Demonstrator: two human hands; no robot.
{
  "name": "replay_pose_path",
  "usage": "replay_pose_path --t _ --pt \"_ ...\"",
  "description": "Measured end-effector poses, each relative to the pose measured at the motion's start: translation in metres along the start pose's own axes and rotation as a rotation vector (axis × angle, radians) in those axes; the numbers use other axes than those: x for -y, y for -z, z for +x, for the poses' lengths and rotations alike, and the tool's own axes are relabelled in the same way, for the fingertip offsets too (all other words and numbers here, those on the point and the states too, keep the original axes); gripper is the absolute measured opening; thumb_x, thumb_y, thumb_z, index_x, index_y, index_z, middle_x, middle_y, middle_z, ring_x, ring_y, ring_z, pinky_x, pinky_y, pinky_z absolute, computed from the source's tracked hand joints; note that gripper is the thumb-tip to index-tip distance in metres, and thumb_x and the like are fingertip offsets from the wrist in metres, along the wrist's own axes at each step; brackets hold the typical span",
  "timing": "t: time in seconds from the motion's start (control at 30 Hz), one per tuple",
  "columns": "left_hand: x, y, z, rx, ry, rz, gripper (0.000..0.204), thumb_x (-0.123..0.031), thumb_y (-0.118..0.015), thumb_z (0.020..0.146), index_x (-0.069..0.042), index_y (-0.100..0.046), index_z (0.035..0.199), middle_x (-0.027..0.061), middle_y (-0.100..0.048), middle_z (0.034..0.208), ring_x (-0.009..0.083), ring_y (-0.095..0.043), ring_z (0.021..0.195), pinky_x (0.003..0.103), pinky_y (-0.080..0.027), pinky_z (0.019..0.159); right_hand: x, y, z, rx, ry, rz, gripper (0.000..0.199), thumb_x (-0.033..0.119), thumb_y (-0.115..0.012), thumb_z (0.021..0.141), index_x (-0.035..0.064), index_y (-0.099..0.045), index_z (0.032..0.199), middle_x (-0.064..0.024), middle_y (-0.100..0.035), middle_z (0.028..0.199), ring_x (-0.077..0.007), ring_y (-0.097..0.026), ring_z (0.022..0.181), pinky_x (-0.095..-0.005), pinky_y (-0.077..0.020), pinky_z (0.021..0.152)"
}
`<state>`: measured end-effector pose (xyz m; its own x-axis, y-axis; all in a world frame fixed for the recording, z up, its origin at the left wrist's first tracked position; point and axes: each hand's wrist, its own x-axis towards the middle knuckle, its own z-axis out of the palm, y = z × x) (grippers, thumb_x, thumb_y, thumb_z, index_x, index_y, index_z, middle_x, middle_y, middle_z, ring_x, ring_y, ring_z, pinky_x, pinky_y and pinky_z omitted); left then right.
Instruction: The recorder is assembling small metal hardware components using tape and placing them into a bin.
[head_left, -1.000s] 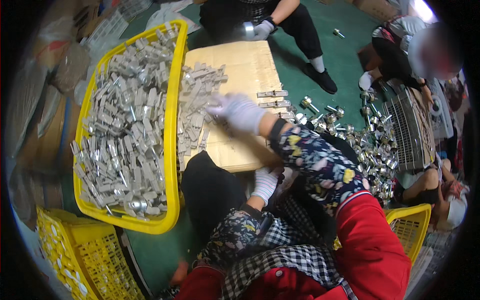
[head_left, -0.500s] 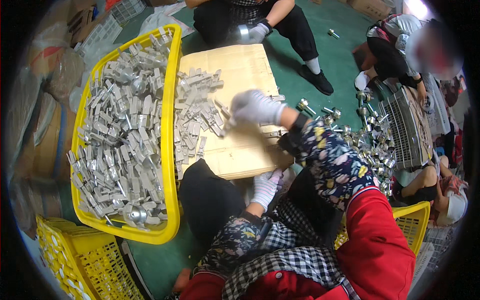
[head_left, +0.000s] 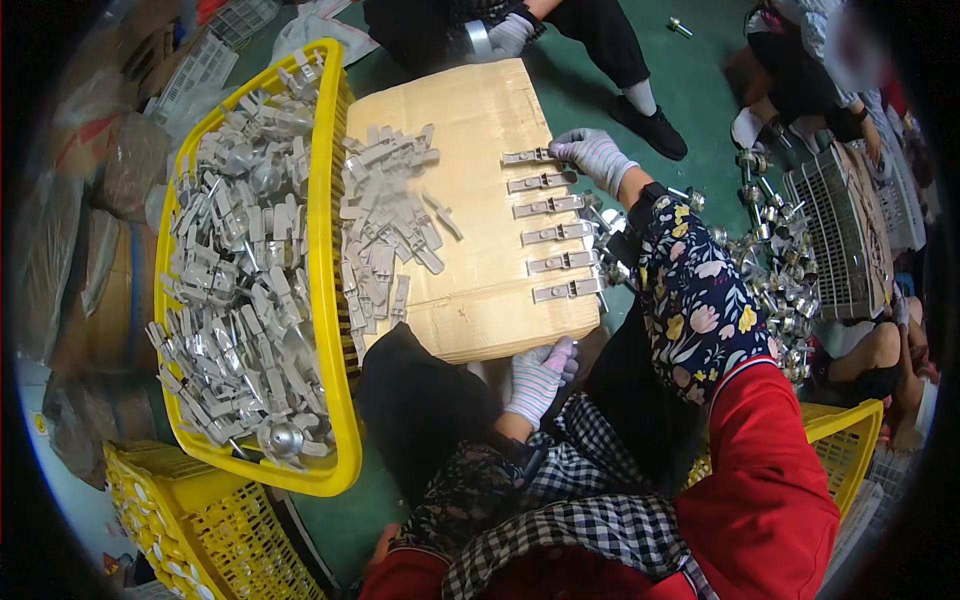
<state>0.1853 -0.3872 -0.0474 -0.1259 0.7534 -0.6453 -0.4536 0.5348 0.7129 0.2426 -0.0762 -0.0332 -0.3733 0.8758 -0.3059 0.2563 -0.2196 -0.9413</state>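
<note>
At the right edge of the wooden board (head_left: 470, 290), my right hand (head_left: 597, 160), in a striped white glove, pinches the outer end of a grey lever-shaped piece (head_left: 527, 157). This piece lies farthest in a column of several alike, such as the nearest one (head_left: 566, 290), spaced apart and pointing sideways. My gloved left hand (head_left: 540, 380) is low, just below the board's near edge, its fingers curled; what they hold, if anything, is hidden. A loose heap of the same grey pieces (head_left: 395, 205) covers the board's left side.
A yellow basket (head_left: 345, 420) full of grey pieces and some round metal parts stands left of the board. Another yellow basket (head_left: 235, 530) sits lower left. Round metal parts with stems (head_left: 785, 270) lie on the floor at right, by a grey crate (head_left: 835, 235). Co-workers sit opposite and right.
My right hand has moved from the middle of the board, near the heap, to the far end of the column at the right edge. My left hand stays low by the near edge.
</note>
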Motion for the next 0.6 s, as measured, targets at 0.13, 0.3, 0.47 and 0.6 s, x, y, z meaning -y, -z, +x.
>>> replay_pose_path --t 0.13,0.3,0.47,0.6 --pt "0.0011 -0.0005 0.0007 -0.004 -0.015 0.020 0.027 -0.026 -0.058 0.087 0.000 -0.061 0.080 0.0036 -0.058 0.062 0.0082 -0.051 0.051 0.019 -0.040 0.049 -0.0022 -0.0009 0.0038 -0.017 0.004 -0.016 0.018 0.011 -0.069 0.075 -0.0021 -0.062 0.085 -0.0048 -0.059 0.069 -0.0115 -0.052 0.058 -0.0247 -0.0423 0.050" --pt "0.0068 0.0038 0.0043 0.014 -0.008 -0.014 0.027 -0.025 -0.058 0.087 0.000 -0.061 0.079 0.0036 -0.058 0.062 0.0084 -0.051 0.051 0.019 -0.040 0.048 -0.0038 -0.0034 0.0052 0.042 -0.004 0.009 0.017 0.010 -0.067 0.077 -0.0047 -0.060 0.085 -0.0079 -0.058 0.068 -0.0144 -0.052 0.054 -0.0271 -0.0414 0.043" --pt "0.0044 0.0048 0.0037 0.043 0.041 -0.019 0.019 -0.017 -0.058 0.088 0.001 -0.063 0.088 -0.0002 -0.057 0.072 0.0048 -0.050 0.056 0.018 -0.041 0.050 -0.0021 -0.0032 0.0046 0.042 -0.021 0.011 0.017 0.009 -0.067 0.077 -0.0042 -0.061 0.084 -0.0077 -0.058 0.067 -0.0147 -0.053 0.054 -0.0271 -0.0419 0.043" --pt "0.0012 0.0034 0.0021 0.008 0.031 0.061 0.021 -0.019 -0.057 0.088 0.001 -0.063 0.088 -0.0001 -0.058 0.071 0.0049 -0.050 0.056 0.018 -0.041 0.051 -0.0019 -0.0036 0.0057 0.035 -0.027 0.008 0.017 0.009 -0.067 0.076 -0.0039 -0.061 0.084 -0.0073 -0.058 0.067 -0.0145 -0.052 0.054 -0.0269 -0.0416 0.043"
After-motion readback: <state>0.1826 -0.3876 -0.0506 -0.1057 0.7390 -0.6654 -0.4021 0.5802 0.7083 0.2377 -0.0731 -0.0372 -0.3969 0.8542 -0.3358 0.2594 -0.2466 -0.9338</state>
